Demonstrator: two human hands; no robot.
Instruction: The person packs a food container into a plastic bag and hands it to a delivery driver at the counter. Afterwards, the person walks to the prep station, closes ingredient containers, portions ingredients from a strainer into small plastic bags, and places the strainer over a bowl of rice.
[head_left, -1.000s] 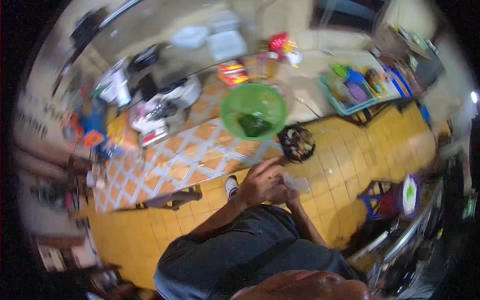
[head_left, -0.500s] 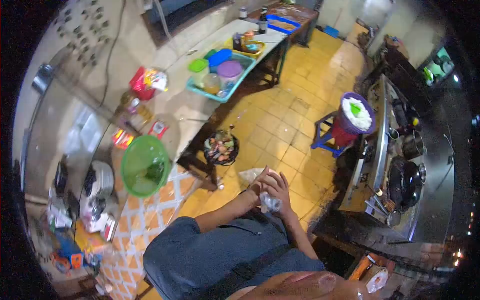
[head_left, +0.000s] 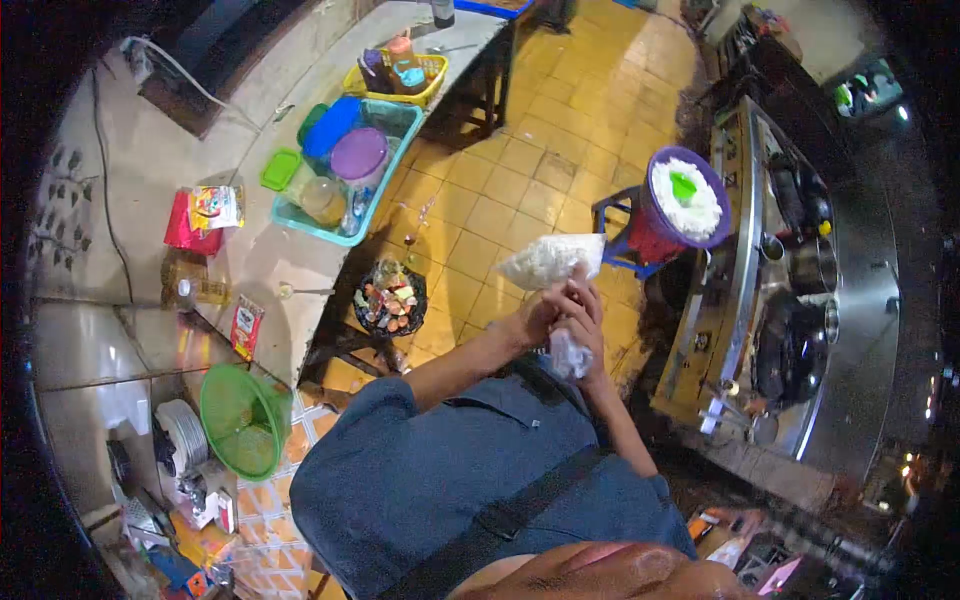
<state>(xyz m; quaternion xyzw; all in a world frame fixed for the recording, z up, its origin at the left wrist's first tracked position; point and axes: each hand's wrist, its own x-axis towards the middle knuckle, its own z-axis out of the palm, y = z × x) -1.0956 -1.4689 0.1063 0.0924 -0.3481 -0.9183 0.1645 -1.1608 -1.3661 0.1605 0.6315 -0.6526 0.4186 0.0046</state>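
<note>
A clear plastic bag [head_left: 553, 260] filled with white, rice-like food is held out in front of my body, its full end pointing forward. My left hand [head_left: 540, 318] and my right hand [head_left: 583, 325] are closed together around the bag's neck. The bunched, see-through top of the bag [head_left: 570, 357] sticks out below my right hand, toward my chest. The fingers overlap, so parts of the left hand's grip are hidden. Ahead and to the right, a purple tub [head_left: 655, 195] holds similar white food with a green scoop [head_left: 683, 187] in it.
The tub stands on a blue stool [head_left: 612, 222] beside a metal stove counter [head_left: 735, 240] with dark pans. At left, a long table [head_left: 275, 290] carries a turquoise basket [head_left: 375, 215] of containers and a yellow basket [head_left: 435, 75]. A black-lined waste bin [head_left: 372, 325] and green basket [head_left: 240, 420] are nearby.
Both hands have raised the bag forward and slightly right, so its white-filled end shows more fully. The view has shifted, bringing the tub and stove closer.
</note>
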